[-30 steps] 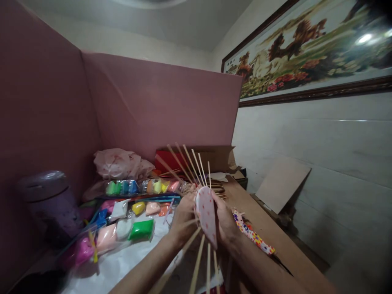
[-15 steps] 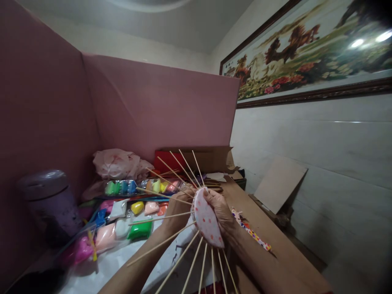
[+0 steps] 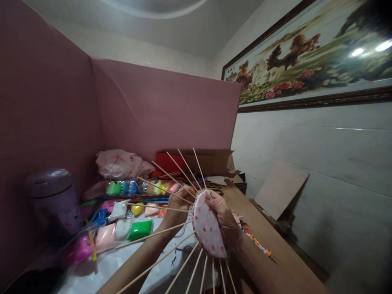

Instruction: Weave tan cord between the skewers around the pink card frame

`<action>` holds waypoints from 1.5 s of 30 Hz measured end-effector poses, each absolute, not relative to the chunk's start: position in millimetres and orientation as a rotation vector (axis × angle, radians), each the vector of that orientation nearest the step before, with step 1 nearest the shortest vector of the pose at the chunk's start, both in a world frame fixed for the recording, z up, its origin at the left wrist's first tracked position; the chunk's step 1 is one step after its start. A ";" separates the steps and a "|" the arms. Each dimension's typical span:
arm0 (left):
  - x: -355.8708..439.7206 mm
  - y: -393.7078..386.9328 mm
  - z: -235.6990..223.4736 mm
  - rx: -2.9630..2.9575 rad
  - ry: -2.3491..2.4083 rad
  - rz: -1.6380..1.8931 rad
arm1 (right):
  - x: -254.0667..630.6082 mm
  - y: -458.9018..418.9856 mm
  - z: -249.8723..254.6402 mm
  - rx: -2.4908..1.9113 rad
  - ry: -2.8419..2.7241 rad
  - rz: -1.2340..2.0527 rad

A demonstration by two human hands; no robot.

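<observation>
I hold up a round disc covered in white cloth with red dots (image 3: 209, 229), with several thin wooden sticks (image 3: 171, 179) fanning out from its rim. My right hand (image 3: 224, 217) is closed on the disc's right edge, thumb on its top. My left hand (image 3: 177, 206) sits behind the disc's left side among the sticks, fingers curled round it. A strip of dotted cloth (image 3: 253, 240) lies on the brown table (image 3: 272, 261) just right of my right wrist.
Bags of coloured modelling clay (image 3: 131, 212) lie on white paper at the left. A purple lidded pot (image 3: 55, 204) stands far left, a pink plastic bag (image 3: 121, 163) and an open cardboard box (image 3: 214, 161) at the back. Pink panels wall the table.
The disc has been turned in my hands, so the sticks now fan out more to the left and downward. The view has shifted slightly.
</observation>
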State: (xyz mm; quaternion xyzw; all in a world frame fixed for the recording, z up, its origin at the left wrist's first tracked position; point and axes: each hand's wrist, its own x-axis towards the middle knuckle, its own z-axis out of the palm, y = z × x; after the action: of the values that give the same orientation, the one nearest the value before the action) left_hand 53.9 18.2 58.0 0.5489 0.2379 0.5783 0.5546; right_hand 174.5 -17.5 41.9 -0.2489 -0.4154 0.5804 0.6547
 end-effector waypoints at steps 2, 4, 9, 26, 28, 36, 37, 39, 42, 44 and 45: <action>55.0 18.2 57.2 1.334 0.528 1.351 | 175.2 -17.6 42.9 -0.586 -0.947 1.321; 53.9 18.0 58.2 1.397 0.489 1.330 | 175.4 -18.9 45.3 -0.609 -0.959 1.331; 49.3 14.6 62.0 1.488 0.492 1.360 | 175.5 -26.4 50.7 -0.593 -0.949 1.379; 47.9 -4.5 74.7 1.792 0.532 1.449 | 182.2 -29.1 44.1 -0.590 -0.878 1.442; 46.6 -3.8 74.8 1.817 0.539 1.431 | 182.2 -29.1 43.5 -0.593 -0.873 1.452; 41.8 8.0 72.6 1.753 0.555 1.341 | 179.2 -29.9 50.3 -0.593 -0.862 1.423; 40.9 10.3 72.0 1.752 0.554 1.317 | 178.9 -30.5 51.7 -0.591 -0.877 1.415; 39.0 14.9 70.6 1.760 0.564 1.270 | 178.8 -32.1 54.5 -0.577 -0.907 1.410; 36.6 22.4 66.4 1.734 0.603 1.254 | 179.9 -34.7 58.8 -0.570 -0.928 1.408; 35.4 27.8 62.3 1.694 0.626 1.245 | 181.4 -35.6 61.5 -0.590 -0.922 1.399; 34.8 30.4 60.4 1.676 0.635 1.230 | 182.3 -35.7 62.7 -0.606 -0.921 1.393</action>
State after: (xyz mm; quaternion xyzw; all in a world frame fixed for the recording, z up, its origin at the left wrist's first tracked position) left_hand 34.8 30.4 60.4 0.6826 0.2585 0.5008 0.4652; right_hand 182.3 -35.7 62.7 -0.2646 -0.4023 0.6086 0.6307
